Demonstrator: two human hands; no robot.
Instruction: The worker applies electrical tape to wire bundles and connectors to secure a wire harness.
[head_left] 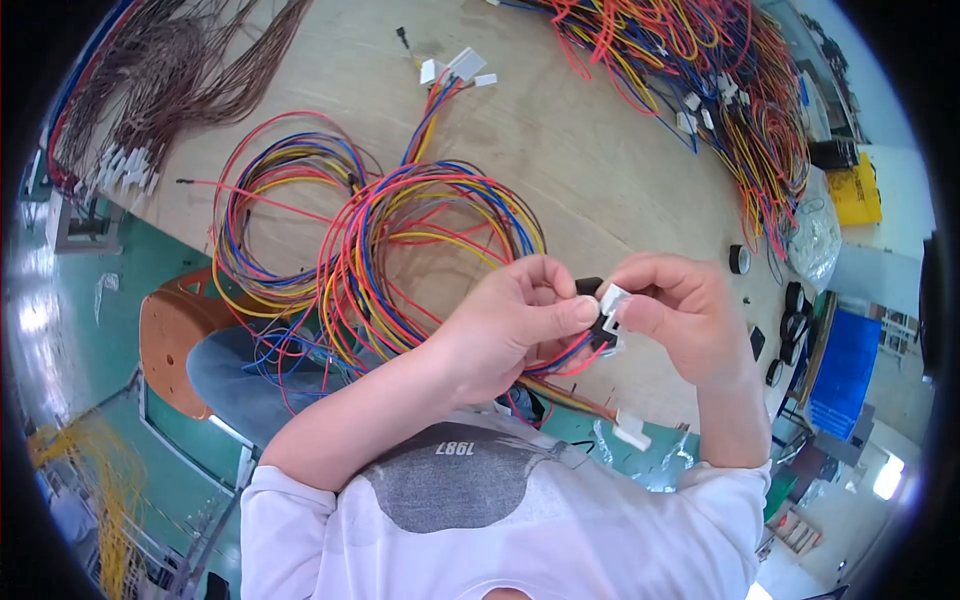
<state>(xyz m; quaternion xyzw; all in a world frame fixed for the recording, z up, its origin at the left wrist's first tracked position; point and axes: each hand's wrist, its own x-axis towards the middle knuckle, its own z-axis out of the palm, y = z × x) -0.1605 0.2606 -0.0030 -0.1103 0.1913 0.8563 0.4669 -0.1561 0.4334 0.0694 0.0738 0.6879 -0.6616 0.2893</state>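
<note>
My left hand (515, 320) pinches a small black connector (604, 332) between thumb and fingers, above the near edge of the table. Red and blue wires run from below this connector, beneath my left hand. Close against it, my right hand (675, 310) closes thumb and fingertips on a small white piece (612, 298), whose exact kind is partly hidden by my fingers. Left of my hands lies a coiled wire harness (375, 250) of red, blue, yellow and brown wires. A white connector (631, 430) hangs at the end of a wire bundle near my body.
More white connectors (466, 64) lie beyond the coil on the wooden table (560, 150). A big heap of coloured wires (690, 60) fills the far right; brown wires (170, 70) cover the far left. Tape rolls (795, 325) sit at the right edge. An orange stool (175, 345) stands left.
</note>
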